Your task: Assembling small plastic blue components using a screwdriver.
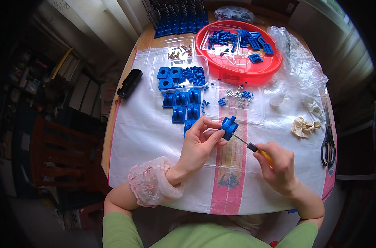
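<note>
One head camera looks steeply down from above the table [155, 136], quite near; its fisheye bends the edges, and the forearms enter from below.

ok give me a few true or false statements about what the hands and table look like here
1. The left hand holds a small blue plastic part. True.
2. The right hand holds scissors. False: it grips a screwdriver with a yellow handle; the scissors lie on the table's right edge.
3. The screwdriver's tip meets the blue part. True.
4. The red basin is empty. False: it holds blue parts.
5. A crumpled paper ball lies left of the scissors. True.
</note>
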The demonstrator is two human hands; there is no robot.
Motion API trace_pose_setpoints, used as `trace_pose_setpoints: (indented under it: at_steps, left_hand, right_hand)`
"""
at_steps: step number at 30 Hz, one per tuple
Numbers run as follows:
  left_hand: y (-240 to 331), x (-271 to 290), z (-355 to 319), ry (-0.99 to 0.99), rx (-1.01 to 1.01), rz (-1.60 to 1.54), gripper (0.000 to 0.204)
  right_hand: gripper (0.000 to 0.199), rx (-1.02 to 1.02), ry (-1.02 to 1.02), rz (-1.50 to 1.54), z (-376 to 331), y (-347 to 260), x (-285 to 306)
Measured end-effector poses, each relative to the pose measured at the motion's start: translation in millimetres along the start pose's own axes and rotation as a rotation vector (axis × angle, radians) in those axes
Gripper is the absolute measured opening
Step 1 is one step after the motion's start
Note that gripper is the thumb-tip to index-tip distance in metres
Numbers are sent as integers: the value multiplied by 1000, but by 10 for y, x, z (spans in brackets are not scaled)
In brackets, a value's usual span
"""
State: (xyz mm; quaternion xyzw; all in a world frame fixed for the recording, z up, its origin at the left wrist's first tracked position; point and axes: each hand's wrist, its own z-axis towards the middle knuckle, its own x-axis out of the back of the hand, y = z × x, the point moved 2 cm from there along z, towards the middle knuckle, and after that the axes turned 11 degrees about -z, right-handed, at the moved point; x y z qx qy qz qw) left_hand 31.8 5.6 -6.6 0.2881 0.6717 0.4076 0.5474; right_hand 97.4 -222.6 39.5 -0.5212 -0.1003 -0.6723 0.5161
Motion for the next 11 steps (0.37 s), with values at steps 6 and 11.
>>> trace_pose_setpoints:
  at_steps: [6,11]
  left_hand:
    - [34,-8,-8,3,16,19,14]
    - [45,-12,-13,-4,41,14,14]
  right_hand:
    - [20,-285,-147,310,-13,58,-22]
    - [25,-256,-191,209,29,56,60]
